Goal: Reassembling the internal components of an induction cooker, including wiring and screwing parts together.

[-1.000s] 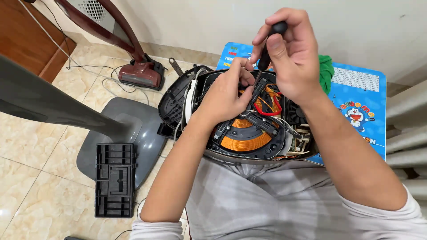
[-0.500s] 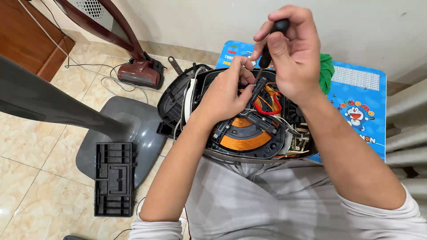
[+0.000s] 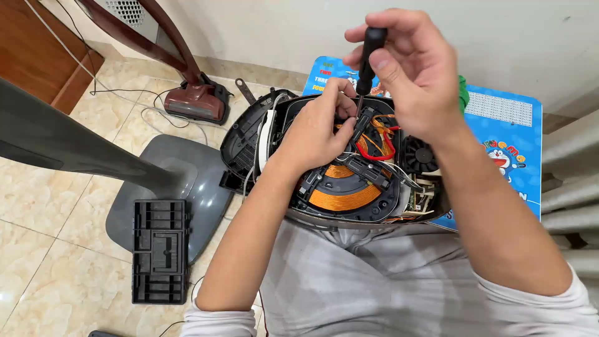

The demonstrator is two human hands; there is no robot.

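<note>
An opened round appliance [image 3: 349,193] with an orange copper coil, red wires and a small black fan rests on my lap against a low blue table [image 3: 499,125]. My right hand [image 3: 412,75] grips a black-handled screwdriver [image 3: 369,56], held upright with its tip down in the appliance's inner parts. Fingers of my left hand [image 3: 318,134] pinch a small black part beside the screwdriver tip. The tip itself is partly hidden by my fingers.
On the tiled floor to the left stands a grey fan base [image 3: 168,187] with its pole, and a black plastic tray [image 3: 160,249] lies on it. A dark red vacuum head [image 3: 196,103] with cables lies further back. A grey radiator [image 3: 571,181] stands on the right.
My right hand has turned slightly on the screwdriver handle. The left hand stays on the part inside the appliance.
</note>
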